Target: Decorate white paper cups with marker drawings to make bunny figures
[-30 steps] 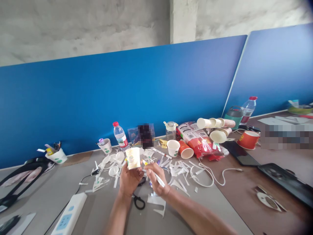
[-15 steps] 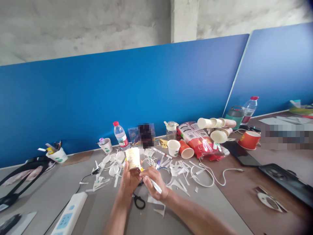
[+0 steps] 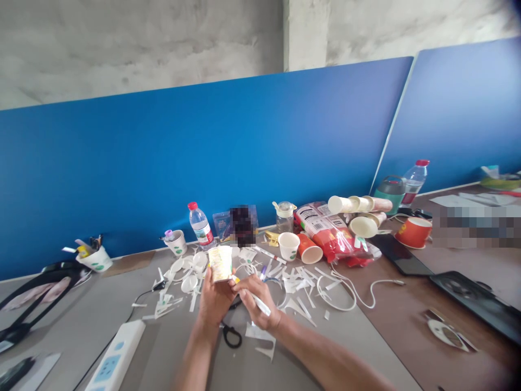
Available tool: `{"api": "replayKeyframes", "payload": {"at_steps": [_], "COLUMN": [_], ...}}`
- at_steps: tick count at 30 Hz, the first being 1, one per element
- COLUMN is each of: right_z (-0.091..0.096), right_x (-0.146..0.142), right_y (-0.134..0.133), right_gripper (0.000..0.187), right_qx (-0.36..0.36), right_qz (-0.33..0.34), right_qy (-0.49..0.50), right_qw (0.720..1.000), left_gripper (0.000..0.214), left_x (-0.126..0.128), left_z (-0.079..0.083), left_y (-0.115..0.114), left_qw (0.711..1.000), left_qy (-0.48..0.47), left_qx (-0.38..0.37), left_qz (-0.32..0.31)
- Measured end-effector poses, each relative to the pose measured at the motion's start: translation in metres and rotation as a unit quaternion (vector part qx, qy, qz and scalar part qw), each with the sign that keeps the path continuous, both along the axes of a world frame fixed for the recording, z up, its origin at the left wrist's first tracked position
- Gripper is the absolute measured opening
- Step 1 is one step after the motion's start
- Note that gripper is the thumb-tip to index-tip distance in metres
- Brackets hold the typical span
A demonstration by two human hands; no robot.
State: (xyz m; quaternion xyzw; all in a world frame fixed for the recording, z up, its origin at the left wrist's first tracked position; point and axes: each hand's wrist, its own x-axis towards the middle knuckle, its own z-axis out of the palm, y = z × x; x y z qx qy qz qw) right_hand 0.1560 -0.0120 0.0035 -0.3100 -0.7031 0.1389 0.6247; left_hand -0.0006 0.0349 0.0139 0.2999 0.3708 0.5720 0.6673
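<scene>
My left hand [image 3: 217, 300] is closed round a paper cup [image 3: 220, 264] with yellowish marks on its side, held up over the desk. In my right hand [image 3: 257, 300] is a white marker [image 3: 261, 305], its yellow tip end close to the lower right of the cup; whether it touches cannot be made out. Below my hands, a black scissors handle [image 3: 232, 336] shows on the desk, with the rest hidden. White paper scraps [image 3: 260, 340] lie beside it, and more cut strips [image 3: 299, 282] are spread to the right.
A water bottle [image 3: 201, 225], a white paper cup [image 3: 288, 246], an orange cup [image 3: 310, 249] and a red plastic package [image 3: 331, 233] stand along the blue partition [image 3: 195, 146]. On the left are a power strip [image 3: 116, 355] and a cup of pens [image 3: 97, 258]. A white cable [image 3: 354, 298] curls at right.
The cup has tilted slightly in my left hand. My right hand and the marker have shifted only a little. The things on the desk stay where they were.
</scene>
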Motion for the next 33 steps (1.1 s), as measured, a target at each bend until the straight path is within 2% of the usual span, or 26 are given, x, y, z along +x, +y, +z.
{"api": "replayKeyframes", "payload": {"at_steps": [3,6,8,13,19,27,33], "right_z": [-0.002,-0.008,-0.014,-0.03,-0.05,-0.062,-0.055], "right_x": [0.001,0.003,0.007,0.024,0.038,0.053,0.065], "right_y": [0.003,0.01,0.018,0.041,0.061,0.072,0.074], "right_gripper": [0.031,0.026,0.026,0.035,0.041,0.049,0.05], "right_qx": [-0.003,-0.009,-0.016,-0.04,-0.061,-0.075,-0.062], "right_qz": [-0.018,-0.086,-0.121,-0.168,-0.258,-0.282,-0.259], "right_qy": [0.014,0.0,-0.012,-0.032,-0.075,-0.06,-0.047], "right_qw": [1.0,0.996,0.993,0.984,0.961,0.954,0.963], "left_gripper": [0.042,0.037,0.035,0.03,0.029,0.049,0.047], "left_x": [0.002,0.003,0.003,0.003,0.008,0.015,0.015], "left_z": [0.0,0.0,0.002,0.007,0.002,-0.01,-0.01], "left_y": [-0.001,-0.002,-0.002,0.001,0.006,0.009,0.005], "left_qw": [0.994,0.984,0.983,0.982,0.99,0.99,0.984], "left_qy": [-0.096,-0.159,-0.172,-0.182,-0.113,-0.059,0.084], "left_qx": [-0.012,-0.018,-0.025,-0.039,-0.019,0.03,0.087], "left_qz": [-0.058,-0.075,-0.061,0.024,0.079,0.128,0.131]}}
